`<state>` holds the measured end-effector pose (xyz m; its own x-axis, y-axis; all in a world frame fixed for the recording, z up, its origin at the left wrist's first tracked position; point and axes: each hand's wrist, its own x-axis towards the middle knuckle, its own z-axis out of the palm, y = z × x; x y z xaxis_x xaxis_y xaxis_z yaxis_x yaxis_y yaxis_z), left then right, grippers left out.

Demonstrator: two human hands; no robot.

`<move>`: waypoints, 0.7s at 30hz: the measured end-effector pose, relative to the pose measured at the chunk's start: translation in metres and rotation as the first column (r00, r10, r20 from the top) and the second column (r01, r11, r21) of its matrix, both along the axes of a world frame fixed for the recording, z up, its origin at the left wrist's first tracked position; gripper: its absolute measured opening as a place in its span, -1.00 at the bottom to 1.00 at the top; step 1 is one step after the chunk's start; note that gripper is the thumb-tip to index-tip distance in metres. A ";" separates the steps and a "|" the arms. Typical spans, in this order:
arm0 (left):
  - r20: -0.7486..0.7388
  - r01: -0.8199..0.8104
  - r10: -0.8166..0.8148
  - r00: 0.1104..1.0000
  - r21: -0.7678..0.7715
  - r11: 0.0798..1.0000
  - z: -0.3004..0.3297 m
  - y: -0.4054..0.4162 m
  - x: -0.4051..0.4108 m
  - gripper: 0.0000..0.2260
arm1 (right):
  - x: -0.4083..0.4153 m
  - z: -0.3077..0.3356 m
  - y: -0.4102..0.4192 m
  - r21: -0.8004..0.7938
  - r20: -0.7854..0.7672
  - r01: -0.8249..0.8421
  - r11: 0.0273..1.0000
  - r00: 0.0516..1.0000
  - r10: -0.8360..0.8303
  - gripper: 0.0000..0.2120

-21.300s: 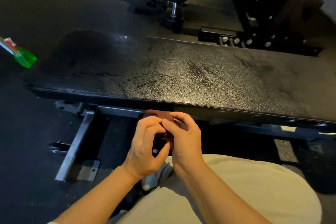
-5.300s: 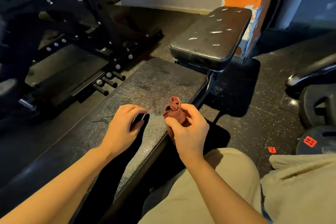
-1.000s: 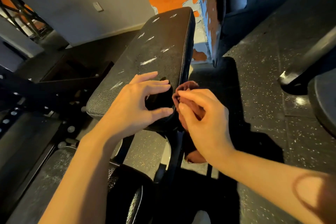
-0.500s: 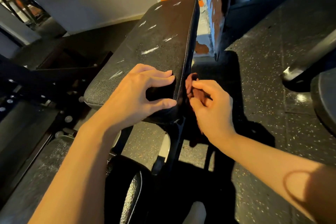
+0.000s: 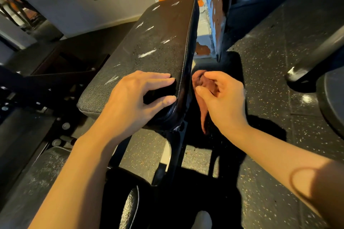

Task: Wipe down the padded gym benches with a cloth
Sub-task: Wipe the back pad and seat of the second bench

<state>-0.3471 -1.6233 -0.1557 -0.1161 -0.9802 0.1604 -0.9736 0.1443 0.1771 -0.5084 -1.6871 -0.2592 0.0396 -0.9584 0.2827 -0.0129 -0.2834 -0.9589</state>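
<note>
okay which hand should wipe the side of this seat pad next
Right. The right hand already grips the cloth beside the seat pad's right edge; the left hand rests on top, seemingly holding no cloth.

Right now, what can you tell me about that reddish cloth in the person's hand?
The cloth is reddish-brown and looks soft, like thin towel fabric. It is bunched up, not spread flat, with one narrow end hanging down toward the speckled floor. The right hand pinches it between thumb and curled fingers, just beside the right edge of the black padded bench. Whether it touches the pad's side is hard to tell. Part of it is hidden behind the fingers.
</note>
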 end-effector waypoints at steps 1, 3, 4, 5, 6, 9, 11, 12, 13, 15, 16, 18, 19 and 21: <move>-0.002 0.000 0.000 1.000 -0.008 1.000 -0.001 -0.001 0.000 -0.59 | -0.001 0.005 0.005 -0.053 0.030 0.007 0.999 1.000 -0.005 -0.60; 0.001 -0.003 0.003 1.000 -0.023 1.000 -0.003 -0.001 0.001 -0.58 | 0.004 0.010 0.017 -0.170 0.013 -0.009 0.985 1.000 0.011 -0.65; 0.004 -0.006 0.007 1.000 -0.027 1.000 -0.004 -0.002 0.001 -0.57 | 0.007 0.009 0.020 -0.202 -0.042 -0.004 0.979 0.999 -0.004 -0.68; 0.008 -0.013 0.013 1.000 -0.029 0.999 -0.004 -0.002 0.001 -0.56 | 0.010 0.007 0.018 -0.197 -0.081 -0.006 0.980 0.997 -0.010 -0.70; 0.011 -0.020 0.021 1.000 -0.032 0.999 -0.005 -0.002 0.000 -0.56 | 0.011 0.004 0.013 -0.152 -0.086 -0.024 0.988 0.996 0.011 -0.70; 0.007 -0.050 0.051 0.999 -0.061 0.997 -0.006 -0.002 -0.003 -0.59 | 0.010 0.001 -0.010 0.084 -0.032 -0.125 0.989 0.991 0.128 -0.79; 0.001 -0.080 0.080 0.997 -0.079 0.994 -0.006 -0.003 -0.007 -0.63 | 0.012 0.006 -0.020 0.114 -0.073 -0.046 0.992 0.996 0.055 -0.90; -0.007 -0.096 0.096 0.995 -0.075 0.993 -0.005 -0.004 -0.010 -0.65 | 0.015 0.010 -0.021 0.074 -0.075 0.012 0.997 0.997 -0.007 -0.90; -0.011 -0.107 0.106 0.994 -0.062 0.992 -0.004 -0.007 -0.012 -0.68 | 0.018 0.013 -0.022 0.039 -0.050 0.047 0.998 0.998 -0.045 -0.91; 0.024 -0.113 0.114 0.993 -0.030 0.993 0.000 -0.016 -0.014 -0.70 | 0.025 0.012 -0.025 0.082 -0.020 0.031 0.996 0.999 -0.030 -0.95; 0.052 -0.113 0.113 0.992 -0.009 0.994 0.003 -0.021 -0.015 -0.72 | 0.025 0.010 -0.026 0.153 -0.037 0.012 0.988 0.999 -0.007 -0.95; 0.082 -0.102 0.100 0.992 0.022 0.994 0.007 -0.035 -0.017 -0.73 | 0.019 0.005 -0.031 0.243 -0.080 0.029 0.970 0.997 -0.010 -0.92; 0.083 -0.095 0.093 0.992 0.023 0.995 0.011 -0.043 -0.019 -0.72 | 0.016 0.006 -0.031 0.214 -0.078 0.063 0.975 0.996 -0.047 -0.92; 0.091 -0.081 0.078 0.993 0.030 0.996 0.019 -0.058 -0.019 -0.68 | 0.014 0.015 -0.026 0.098 -0.017 0.081 0.992 0.997 -0.080 -0.98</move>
